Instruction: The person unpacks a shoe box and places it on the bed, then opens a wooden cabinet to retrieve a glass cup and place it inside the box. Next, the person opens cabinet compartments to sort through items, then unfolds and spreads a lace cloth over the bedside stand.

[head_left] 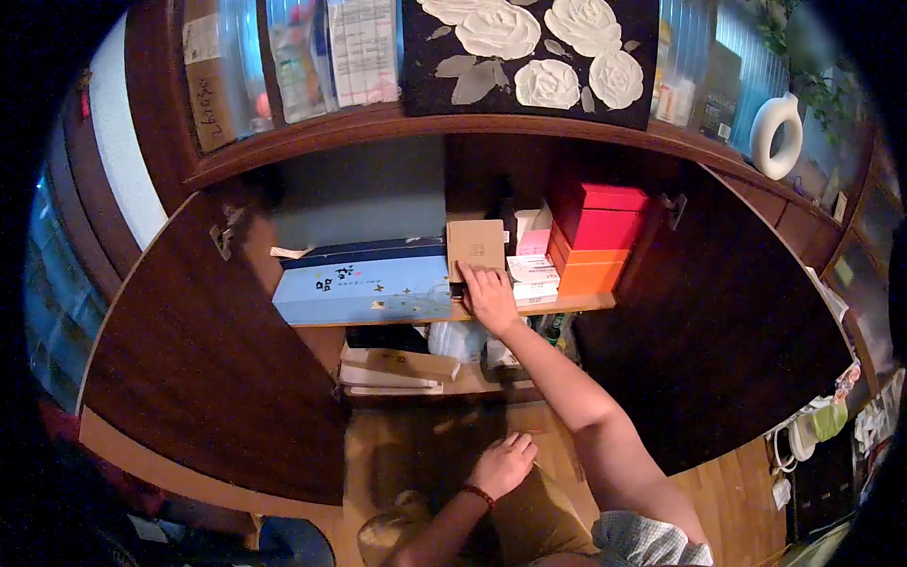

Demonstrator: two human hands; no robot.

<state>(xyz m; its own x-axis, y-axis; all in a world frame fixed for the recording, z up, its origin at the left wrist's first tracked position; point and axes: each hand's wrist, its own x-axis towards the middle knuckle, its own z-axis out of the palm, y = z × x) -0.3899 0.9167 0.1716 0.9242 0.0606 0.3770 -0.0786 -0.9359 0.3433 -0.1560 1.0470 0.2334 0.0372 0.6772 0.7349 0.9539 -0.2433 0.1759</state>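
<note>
My right hand (pixel 489 298) reaches into the open cabinet, its fingers on the lower front of a small brown cardboard box (pixel 475 243) and its thumb low near the box's bottom edge. Left of that box lies a long light-blue box (pixel 359 291) with dark characters and a flower print. On the right, small white boxes (pixel 534 274) stand close to my fingers. My left hand (pixel 505 465), a dark red bracelet at its wrist, rests by my knee with loosely bent fingers; I see nothing in it.
A red box (pixel 605 215) sits on an orange box (pixel 590 266) at the shelf's right. Cabinet doors flank me, left (pixel 222 359) and right (pixel 718 331). The lower shelf holds a flat tan box (pixel 402 363). Above are a flower relief picture (pixel 529 47) and a white ring-shaped vase (pixel 777 137).
</note>
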